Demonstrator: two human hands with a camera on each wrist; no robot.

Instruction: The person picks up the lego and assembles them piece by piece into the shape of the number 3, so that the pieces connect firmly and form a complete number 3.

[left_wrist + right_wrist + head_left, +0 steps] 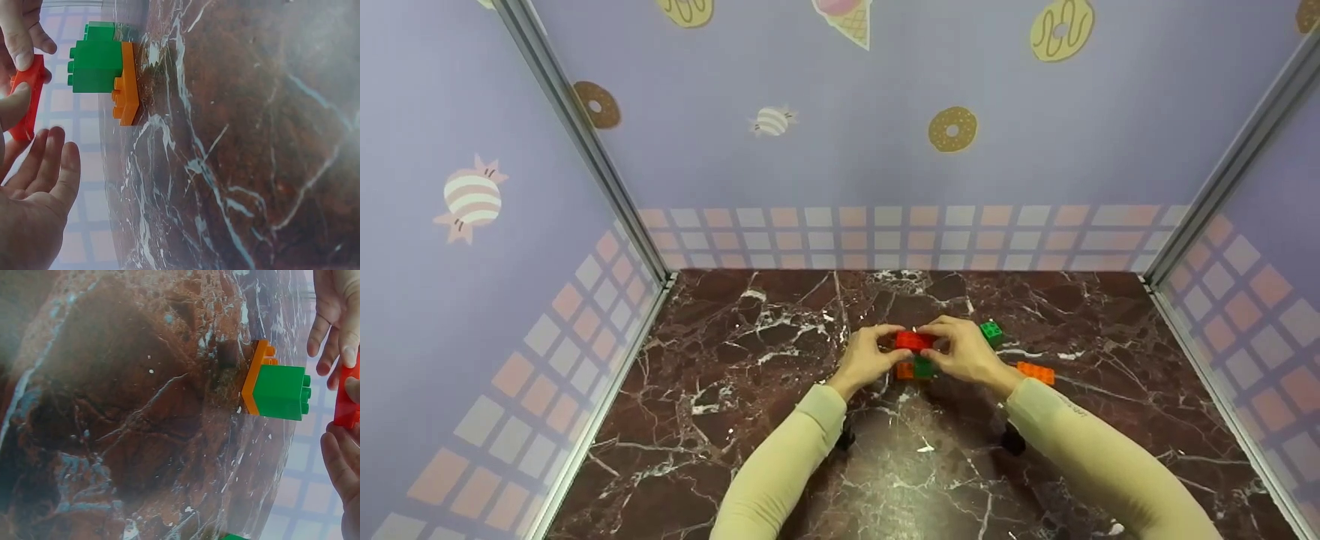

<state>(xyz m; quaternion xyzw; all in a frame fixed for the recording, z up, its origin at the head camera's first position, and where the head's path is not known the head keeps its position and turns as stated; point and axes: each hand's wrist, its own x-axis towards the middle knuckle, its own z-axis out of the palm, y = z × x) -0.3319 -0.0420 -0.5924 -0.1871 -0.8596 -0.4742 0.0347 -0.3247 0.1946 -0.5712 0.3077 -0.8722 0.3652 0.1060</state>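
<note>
A long red toy building brick (913,341) is held in the air between both hands. My left hand (868,357) pinches its left end, and my right hand (964,349) pinches the right end. Below the red brick, apart from it, stands a small stack on the table. It has a flat orange brick (129,84) as its base, with a taller green brick (281,391) on top. Part of the orange brick's studs stay uncovered, on the left side. In the left wrist view the thumb of each hand lies against the red brick (28,104).
Right of the stack, behind the right wrist, lies a separate green brick (991,333). A separate orange brick (1036,373) lies beside the right forearm. The dark marbled table (750,420) is bounded by patterned walls (847,172) at the back and sides.
</note>
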